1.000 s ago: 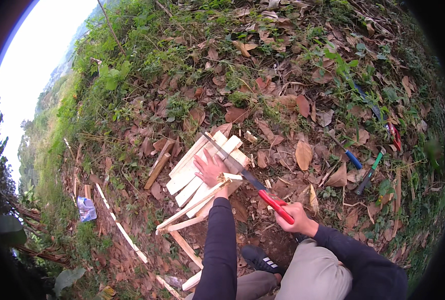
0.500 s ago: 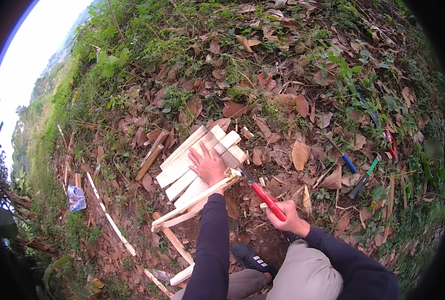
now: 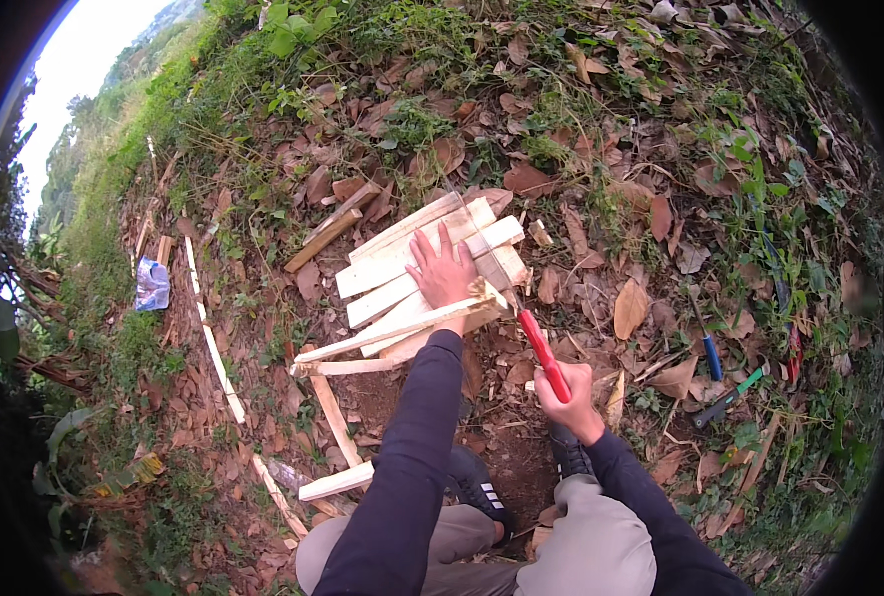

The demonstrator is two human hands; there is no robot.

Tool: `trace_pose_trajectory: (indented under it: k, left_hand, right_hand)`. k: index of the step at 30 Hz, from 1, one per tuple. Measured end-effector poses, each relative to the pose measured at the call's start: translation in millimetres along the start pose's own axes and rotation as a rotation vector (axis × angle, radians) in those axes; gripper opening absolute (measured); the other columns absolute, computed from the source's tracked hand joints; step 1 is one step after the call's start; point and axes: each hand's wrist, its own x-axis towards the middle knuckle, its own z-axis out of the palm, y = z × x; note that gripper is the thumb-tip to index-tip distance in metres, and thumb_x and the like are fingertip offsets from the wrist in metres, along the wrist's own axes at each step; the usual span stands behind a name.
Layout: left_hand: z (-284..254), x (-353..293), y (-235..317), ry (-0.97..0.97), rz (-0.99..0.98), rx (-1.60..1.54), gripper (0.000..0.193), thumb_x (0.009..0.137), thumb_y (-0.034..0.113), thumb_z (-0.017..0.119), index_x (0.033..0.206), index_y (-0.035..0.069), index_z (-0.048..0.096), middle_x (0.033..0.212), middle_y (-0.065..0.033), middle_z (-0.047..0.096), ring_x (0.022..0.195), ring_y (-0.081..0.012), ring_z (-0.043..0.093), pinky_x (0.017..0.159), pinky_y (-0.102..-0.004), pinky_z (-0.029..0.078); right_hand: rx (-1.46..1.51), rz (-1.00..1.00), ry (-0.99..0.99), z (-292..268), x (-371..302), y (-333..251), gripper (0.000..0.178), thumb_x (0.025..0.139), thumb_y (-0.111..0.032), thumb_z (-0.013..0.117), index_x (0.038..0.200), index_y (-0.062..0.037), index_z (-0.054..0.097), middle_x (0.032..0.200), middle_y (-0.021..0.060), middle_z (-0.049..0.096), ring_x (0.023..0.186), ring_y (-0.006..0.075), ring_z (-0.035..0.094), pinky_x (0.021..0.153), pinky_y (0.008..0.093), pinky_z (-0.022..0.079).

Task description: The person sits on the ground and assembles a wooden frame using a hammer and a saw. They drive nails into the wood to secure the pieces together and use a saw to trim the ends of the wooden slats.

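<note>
My left hand (image 3: 444, 273) lies flat with fingers spread on several pale wooden slats (image 3: 377, 273) set side by side. Its wrist passes beneath a thin wooden strip (image 3: 392, 335), part of a rough wooden frame. In my right hand (image 3: 573, 397) is the red handle of a hand saw (image 3: 538, 343), fingers wrapped round it. The saw's thin blade reaches away across the slats, just right of my left fingertips. How deep the blade sits in the wood I cannot tell.
Right of me lie a blue-handled tool (image 3: 711, 356), a green-and-black tool (image 3: 730, 397) and a red-handled blade (image 3: 793, 353). Short wood pieces (image 3: 332, 233) rest beyond the slats. Long strips (image 3: 213, 348) and a plastic bag (image 3: 152, 285) lie left, among dry leaves.
The view has shifted, so the slats and hands appear higher and farther right. The saw has turned a little, its blade now pointing more straight away from me. My left hand stays on the slats.
</note>
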Motion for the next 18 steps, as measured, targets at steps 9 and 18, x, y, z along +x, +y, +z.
trace_pose_trajectory:
  k: [9, 18]
  left_hand:
    - [13, 3, -7, 0.042, 0.021, 0.01, 0.059, 0.1, 0.048, 0.044, 0.155, 0.026, 0.04, 0.163, -0.0202, 0.027, 0.151, -0.0392, 0.023, 0.118, -0.0646, 0.019]
    - [10, 6, -11, -0.012, 0.001, -0.007, 0.058, 0.101, 0.048, 0.044, 0.155, 0.026, 0.041, 0.162, -0.0197, 0.028, 0.151, -0.0381, 0.024, 0.118, -0.0646, 0.019]
  right_hand:
    - [-0.01, 0.043, -0.032, -23, -36, 0, 0.016, 0.078, -0.005, 0.064, 0.064, -0.0006, 0.059, 0.05, 0.0118, 0.05, 0.042, 0.0227, 0.056, 0.047, 0.0348, 0.043]
    - [-0.021, 0.039, -0.07, -48, -90, -16, 0.009, 0.074, -0.003, 0.066, 0.067, -0.0006, 0.061, 0.051, 0.0097, 0.052, 0.044, 0.0241, 0.057, 0.049, 0.0351, 0.046]
